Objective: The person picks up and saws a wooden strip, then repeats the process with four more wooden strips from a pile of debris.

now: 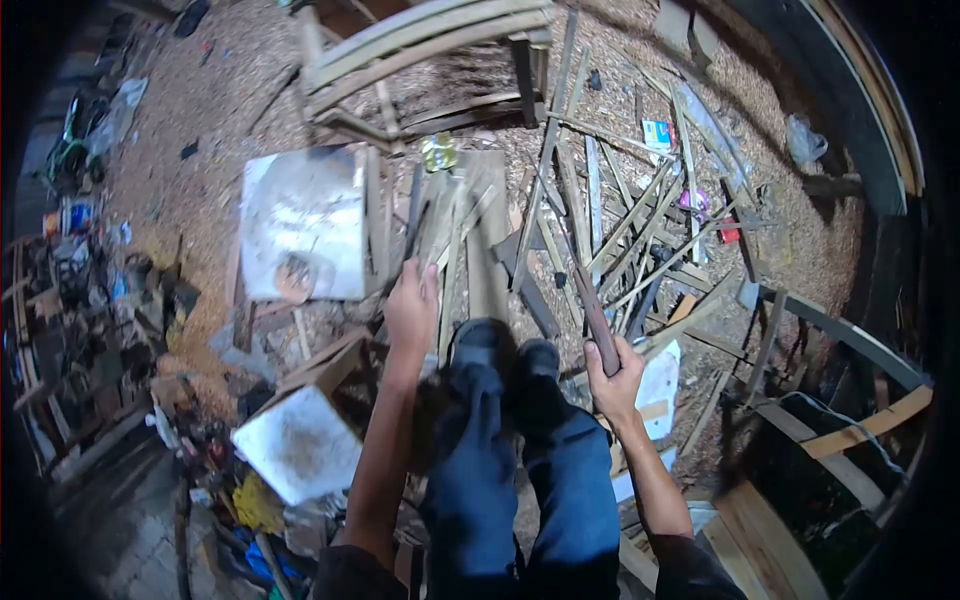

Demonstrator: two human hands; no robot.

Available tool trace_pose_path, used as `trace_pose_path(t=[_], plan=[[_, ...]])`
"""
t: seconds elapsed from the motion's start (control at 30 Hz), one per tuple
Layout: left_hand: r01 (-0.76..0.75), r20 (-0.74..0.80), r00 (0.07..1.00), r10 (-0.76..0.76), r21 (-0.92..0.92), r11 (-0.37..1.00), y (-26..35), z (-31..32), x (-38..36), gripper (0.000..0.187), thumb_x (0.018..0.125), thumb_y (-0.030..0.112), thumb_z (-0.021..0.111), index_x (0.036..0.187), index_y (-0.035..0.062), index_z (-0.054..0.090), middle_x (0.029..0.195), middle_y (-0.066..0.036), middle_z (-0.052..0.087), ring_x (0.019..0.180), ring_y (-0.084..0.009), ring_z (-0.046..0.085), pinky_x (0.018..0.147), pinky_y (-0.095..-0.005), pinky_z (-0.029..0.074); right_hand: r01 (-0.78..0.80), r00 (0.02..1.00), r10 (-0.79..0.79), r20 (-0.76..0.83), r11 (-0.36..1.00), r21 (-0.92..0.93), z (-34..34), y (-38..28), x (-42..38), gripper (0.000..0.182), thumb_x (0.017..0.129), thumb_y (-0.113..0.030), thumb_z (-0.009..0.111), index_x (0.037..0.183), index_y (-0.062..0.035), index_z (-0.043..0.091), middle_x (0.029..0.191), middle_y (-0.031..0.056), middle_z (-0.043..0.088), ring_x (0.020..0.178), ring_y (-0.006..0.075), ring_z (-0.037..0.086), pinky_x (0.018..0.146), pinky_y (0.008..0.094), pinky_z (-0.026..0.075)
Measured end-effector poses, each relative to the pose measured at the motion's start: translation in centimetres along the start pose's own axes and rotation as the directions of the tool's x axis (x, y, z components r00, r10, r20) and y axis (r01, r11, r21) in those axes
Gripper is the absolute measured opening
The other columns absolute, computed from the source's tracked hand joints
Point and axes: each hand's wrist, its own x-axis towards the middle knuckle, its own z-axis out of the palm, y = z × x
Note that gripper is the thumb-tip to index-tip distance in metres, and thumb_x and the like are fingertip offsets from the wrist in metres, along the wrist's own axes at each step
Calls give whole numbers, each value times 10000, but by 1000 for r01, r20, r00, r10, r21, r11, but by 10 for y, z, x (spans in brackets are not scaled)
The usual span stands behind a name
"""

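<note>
My left hand (pixel 411 308) is closed, with its fingers curled. A dark narrow wooden strip (pixel 414 205) extends away from its fingertips and seems held there. My right hand (pixel 616 380) wraps around the thick end of a brown wooden stick (pixel 592 315). The stick slants forward and left over the scrap wood; its far end is hard to separate from the pieces beneath. Between the hands, light wooden slats (pixel 452 225) and a wide board (pixel 488 250) lie on the ground beyond my shoes (pixel 480 340).
A stained white panel (pixel 310 215) lies left, with another white square top (pixel 298 445) nearer. A wooden frame (pixel 430 50) stands ahead. Crossed slats (pixel 640 220) cover the ground at right. Sawn boards (pixel 765 540) lie at lower right; mixed clutter (pixel 95 340) fills the far left.
</note>
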Motion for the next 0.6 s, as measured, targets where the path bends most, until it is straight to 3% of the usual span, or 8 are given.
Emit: trace_pose_path(t=[0.07, 0.1, 0.13, 0.2, 0.3, 0.33, 0.43, 0.6], plan=[[-34, 85, 996, 22, 136, 990, 14, -49, -28, 394, 955, 372, 476, 1170, 51, 554, 899, -248, 629, 868, -418, 603, 747, -494, 453, 17, 999, -17, 30, 1000, 0, -17, -47, -20, 322, 841, -164, 675, 663, 4, 467, 506, 68, 365, 482, 98, 339, 432, 313, 311], [-37, 63, 998, 30, 107, 994, 14, -70, -42, 402, 934, 381, 505, 1181, 70, 567, 1018, -218, 627, 938, -400, 594, 794, -489, 450, 8, 999, -9, 48, 1000, 14, -22, -63, -32, 314, 843, -162, 674, 668, 8, 475, 510, 64, 368, 489, 96, 339, 434, 311, 313], [-15, 43, 999, 10, 106, 994, 9, -88, -56, 402, 934, 381, 505, 1181, 70, 567, 1018, -218, 627, 938, -400, 594, 794, -489, 450, 1, 998, -3, 65, 1000, 31, -27, -79, -43, 307, 845, -161, 672, 674, 11, 484, 514, 60, 371, 495, 95, 339, 437, 309, 314], [-104, -25, 994, 108, 143, 984, -10, -120, -85, 352, 919, 360, 535, 1155, 103, 576, 996, -185, 620, 846, -418, 600, 738, -494, 468, 43, 994, -48, 96, 998, 51, -30, -111, -65, 318, 842, -164, 678, 667, 9, 477, 513, 61, 373, 493, 100, 338, 439, 309, 315], [-101, -85, 990, 115, 161, 982, -42, -160, -118, 332, 872, 325, 608, 1122, 107, 613, 989, -150, 598, 922, -372, 579, 781, -458, 459, 74, 980, -80, 184, 996, 43, -23, -136, -97, 299, 834, -186, 686, 692, 15, 515, 511, 90, 402, 471, 123, 367, 444, 319, 336], [-133, -128, 979, 157, 179, 975, -55, -169, -127, 339, 858, 308, 631, 1118, 92, 613, 985, -149, 591, 930, -367, 565, 804, -451, 446, 81, 979, -88, 187, 996, 42, -20, -143, -106, 299, 834, -186, 686, 692, 15, 515, 511, 90, 402, 471, 123, 367, 444, 319, 336], [-56, -101, 992, 75, 182, 982, -92, -187, -143, 327, 834, 305, 659, 1081, 92, 639, 988, -140, 572, 926, -352, 538, 808, -444, 436, 113, 947, -90, 308, 992, -58, -2, -160, -139, 280, 815, -218, 693, 743, 24, 573, 516, 146, 440, 418, 199, 442, 450, 337, 382], [-11, -60, 998, 28, 269, 963, -167, -177, -146, 322, 820, 297, 672, 1073, 99, 645, 1006, -108, 557, 972, -320, 515, 792, -435, 444, 89, 937, -88, 337, 996, 11, 45, -180, -199, 260, 820, -185, 682, 721, 19, 555, 503, 127, 428, 413, 163, 421, 444, 322, 383]])
